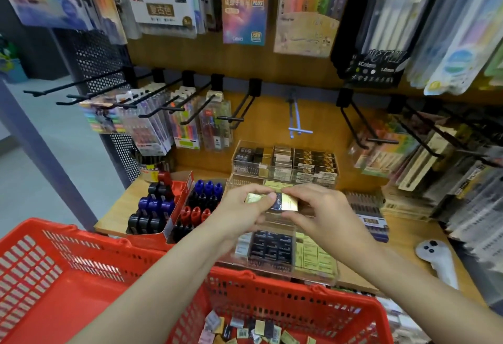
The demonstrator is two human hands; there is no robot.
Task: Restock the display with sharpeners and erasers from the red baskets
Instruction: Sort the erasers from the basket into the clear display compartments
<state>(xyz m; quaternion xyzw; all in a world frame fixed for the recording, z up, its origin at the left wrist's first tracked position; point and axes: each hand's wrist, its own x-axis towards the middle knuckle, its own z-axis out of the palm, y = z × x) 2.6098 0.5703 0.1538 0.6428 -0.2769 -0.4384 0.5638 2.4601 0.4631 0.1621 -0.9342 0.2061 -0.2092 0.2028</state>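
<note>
Both hands meet over the clear tiered display [283,164] of boxed erasers. My left hand [242,207] and my right hand [313,207] pinch the same small gold-and-black eraser packs [283,202] from either end, above the display's middle tier. Lower down, the front tier [313,259] holds black and pale yellow erasers. A red basket [285,303] below my arms contains several loose erasers [245,330]. Another red basket [54,275] stands at the left; nothing shows in the part I can see.
Cardboard trays of black, blue and red sharpeners [177,205] stand left of the display on the wooden shelf [114,213]. Black peg hooks [239,115] with pen packs jut out above. A white controller-like object [438,259] lies on the shelf at right.
</note>
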